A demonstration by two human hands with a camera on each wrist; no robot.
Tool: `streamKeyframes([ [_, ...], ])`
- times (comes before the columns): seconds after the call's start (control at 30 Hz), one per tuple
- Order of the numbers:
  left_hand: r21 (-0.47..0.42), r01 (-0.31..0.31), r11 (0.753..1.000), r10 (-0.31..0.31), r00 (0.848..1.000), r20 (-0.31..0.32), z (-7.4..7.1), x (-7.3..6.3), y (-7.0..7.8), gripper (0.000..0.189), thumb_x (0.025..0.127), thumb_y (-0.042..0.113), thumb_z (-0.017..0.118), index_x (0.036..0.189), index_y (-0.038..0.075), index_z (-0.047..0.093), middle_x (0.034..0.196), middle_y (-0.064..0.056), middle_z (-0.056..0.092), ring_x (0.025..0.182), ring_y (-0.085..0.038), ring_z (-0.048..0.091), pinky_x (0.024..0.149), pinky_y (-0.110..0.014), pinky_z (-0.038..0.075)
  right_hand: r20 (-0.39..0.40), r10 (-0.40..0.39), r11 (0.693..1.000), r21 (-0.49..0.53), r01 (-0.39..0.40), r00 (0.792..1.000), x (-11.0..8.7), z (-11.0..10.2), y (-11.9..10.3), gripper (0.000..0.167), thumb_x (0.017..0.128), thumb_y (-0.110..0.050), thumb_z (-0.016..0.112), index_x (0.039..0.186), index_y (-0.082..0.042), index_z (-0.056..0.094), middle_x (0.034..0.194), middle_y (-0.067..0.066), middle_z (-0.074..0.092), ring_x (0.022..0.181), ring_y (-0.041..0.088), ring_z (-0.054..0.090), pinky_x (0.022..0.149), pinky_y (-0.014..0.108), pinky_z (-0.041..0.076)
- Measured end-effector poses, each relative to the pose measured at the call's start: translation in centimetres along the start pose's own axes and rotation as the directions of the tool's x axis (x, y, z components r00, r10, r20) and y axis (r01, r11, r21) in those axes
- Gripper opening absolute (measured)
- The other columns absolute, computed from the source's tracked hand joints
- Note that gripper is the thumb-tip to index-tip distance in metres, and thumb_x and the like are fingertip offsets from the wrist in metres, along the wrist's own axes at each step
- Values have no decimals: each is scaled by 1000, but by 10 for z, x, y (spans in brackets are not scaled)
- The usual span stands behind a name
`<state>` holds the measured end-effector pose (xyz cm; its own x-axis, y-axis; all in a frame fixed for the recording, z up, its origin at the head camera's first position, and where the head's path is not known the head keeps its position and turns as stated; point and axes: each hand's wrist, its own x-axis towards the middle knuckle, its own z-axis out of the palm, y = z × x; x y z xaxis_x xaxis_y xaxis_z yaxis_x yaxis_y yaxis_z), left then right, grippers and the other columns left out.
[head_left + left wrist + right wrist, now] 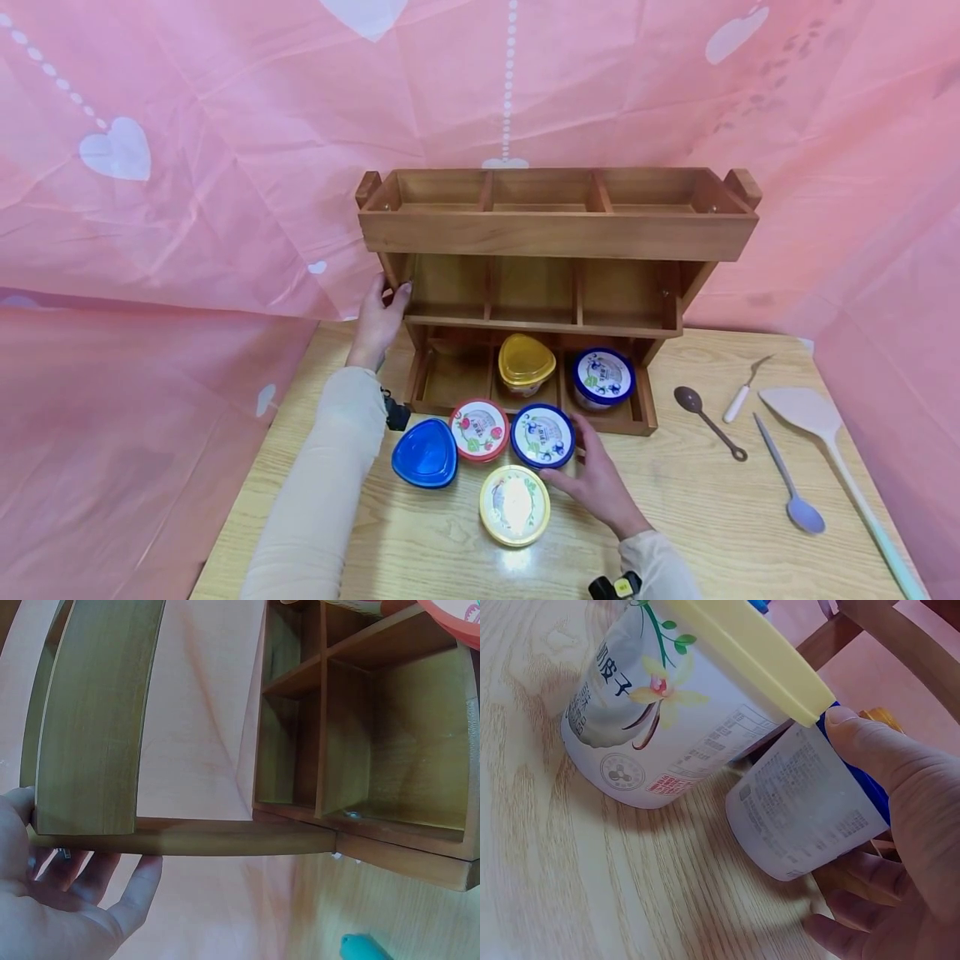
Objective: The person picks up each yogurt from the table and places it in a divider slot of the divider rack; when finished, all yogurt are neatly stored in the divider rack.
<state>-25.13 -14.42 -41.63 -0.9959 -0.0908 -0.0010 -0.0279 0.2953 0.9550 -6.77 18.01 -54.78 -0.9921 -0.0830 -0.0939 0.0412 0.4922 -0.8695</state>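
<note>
My left hand (pixel 381 321) grips the left side of the wooden three-tier shelf (pixel 555 236) at its middle tier; thumb and fingers lie around the side board in the left wrist view. My right hand (pixel 597 481) holds a blue-lidded yogurt tub (pixel 542 436) on the table in front of the shelf. In the right wrist view its thumb (pixel 870 742) lies on the lid's rim. Beside that tub are a red-lidded tub (pixel 480 430) and a yellow-lidded tub (pixel 514 506). A blue rounded-triangular container (pixel 425 454) sits at the left end.
On the bottom tier stand a yellow-lidded triangular container (pixel 527 362) and another blue-lidded tub (pixel 603 377). At right lie a brown spoon (pixel 701 410), a small white-handled tool (pixel 738 401), a lavender spoon (pixel 798 500) and a white spatula (pixel 802 408). Pink cloth (pixel 225 167) hangs behind.
</note>
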Motion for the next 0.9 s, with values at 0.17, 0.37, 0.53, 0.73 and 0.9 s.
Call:
streamKeyframes([
  [0.17,-12,-9,1000,9,1000,-2,0,-1,0,47,102,31,53,144,15,41,147,-15,46,133,-34,49,110,-49,42,8,3,1000,-5,-3,1000,1,2,1,105,77,-28,85,154,-3,19,152,24,37,132,43,46,105,55,45],
  [0.37,-19,-22,1000,22,1000,-7,0,-1,1,45,102,29,53,143,14,43,146,-17,47,132,-34,50,109,-49,43,13,-10,1000,11,10,1000,3,3,1,105,78,-30,85,154,-3,18,152,24,36,135,42,44,105,54,44],
  [0.53,-17,-29,999,29,1000,-6,0,0,0,44,102,28,53,142,12,43,145,-18,48,132,-35,50,109,-49,43,12,8,1000,2,-8,1000,4,4,1,104,77,-29,85,154,-5,20,152,22,38,136,40,44,107,53,43],
  [0.73,-19,-29,999,29,1000,-9,0,0,0,44,102,28,53,142,13,43,145,-17,48,132,-34,50,109,-49,44,12,30,1000,8,-30,999,4,5,2,105,75,-27,87,154,-7,21,151,20,40,135,37,45,107,52,44],
  [0.9,-21,-21,1000,21,1000,-2,0,1,0,45,102,29,53,142,12,43,145,-17,47,132,-34,49,110,-49,42,-5,20,1000,11,-20,1000,4,5,3,105,73,-28,88,154,-6,23,148,21,44,132,37,48,105,52,45],
])
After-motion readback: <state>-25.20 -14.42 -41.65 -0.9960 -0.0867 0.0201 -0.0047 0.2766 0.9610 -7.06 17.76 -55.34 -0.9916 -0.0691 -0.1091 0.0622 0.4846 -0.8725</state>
